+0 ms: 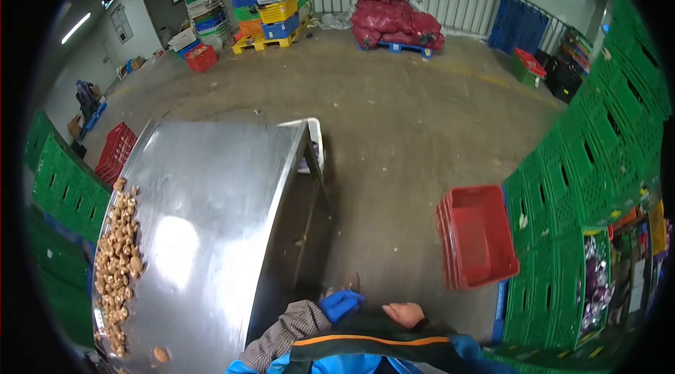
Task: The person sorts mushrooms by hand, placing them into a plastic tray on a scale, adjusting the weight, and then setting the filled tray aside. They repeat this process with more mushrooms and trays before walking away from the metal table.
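Note:
My left hand (340, 304), in a blue glove with a checked sleeve behind it, is held in front of my body beside the steel table (204, 177). Its fingers are stretched out to the right, and no object shows in them. A short gap away, my bare right hand (405, 314) has its fingers curled in; whether anything is inside them is hidden. Neither hand touches the table. Brown mushrooms (118, 261) lie heaped along the table's left edge, with one loose mushroom (161, 354) near its front.
Red crates (481, 233) stand nested on the floor at right, beside stacked green crates (545, 195). A white crate (316, 142) sits by the table's far right corner. Red mesh sacks (394, 15) on a blue pallet and coloured crates (278, 12) line the back.

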### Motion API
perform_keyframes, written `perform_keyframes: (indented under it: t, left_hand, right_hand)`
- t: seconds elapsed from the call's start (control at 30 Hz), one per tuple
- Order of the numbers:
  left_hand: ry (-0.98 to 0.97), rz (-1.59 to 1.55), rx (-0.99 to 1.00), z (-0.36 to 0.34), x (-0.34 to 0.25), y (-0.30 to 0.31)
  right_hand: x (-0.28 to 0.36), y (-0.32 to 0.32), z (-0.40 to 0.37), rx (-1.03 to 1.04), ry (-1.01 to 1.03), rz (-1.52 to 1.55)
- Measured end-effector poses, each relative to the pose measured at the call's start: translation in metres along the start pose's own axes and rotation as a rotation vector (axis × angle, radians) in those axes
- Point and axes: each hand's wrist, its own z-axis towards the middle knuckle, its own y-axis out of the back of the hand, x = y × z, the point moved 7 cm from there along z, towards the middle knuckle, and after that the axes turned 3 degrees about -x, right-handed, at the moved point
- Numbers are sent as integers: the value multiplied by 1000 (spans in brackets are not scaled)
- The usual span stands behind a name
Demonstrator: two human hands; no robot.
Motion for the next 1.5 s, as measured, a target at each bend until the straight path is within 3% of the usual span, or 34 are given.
perform_keyframes:
  t: [0.13,0.27,0.3,0.43,0.57,0.7,0.8,0.93,1.07,1.1,1.2,1.3,1.43,1.5]
  left_hand:
    - [-31,13,70,88,-67,33]
    - [-134,118,140,169,-82,48]
    - [-63,68,212,183,-102,51]
    - [-56,148,132,260,-146,92]
    - [-89,70,-59,358,-169,136]
    - [-181,286,-60,444,-207,157]
    - [-32,286,-181,466,-248,185]
    - [66,163,-301,501,-248,223]
    - [-48,1,-368,545,-251,281]
    - [-132,-97,-492,551,-261,297]
    - [-151,-30,-628,566,-282,353]
    - [-113,-95,-591,578,-307,398]
    - [-146,-61,-718,596,-292,437]
    - [-199,-210,-797,582,-301,451]
  right_hand:
    - [-9,77,73,-16,-54,-2]
    - [-53,105,132,-5,-184,81]
    - [-67,113,147,24,-204,122]
    - [-115,157,230,-20,-188,48]
    - [-135,239,347,-78,36,56]
    - [-150,329,446,-130,77,117]
    - [-149,361,509,-66,139,81]
    - [-136,356,583,38,370,50]
    - [-136,342,663,194,521,-74]
    - [-129,350,687,215,537,-87]
    - [-116,366,758,198,518,-75]
    - [-85,376,809,261,567,-174]
    - [-63,369,863,341,592,-155]
    - [-46,367,882,417,605,-182]
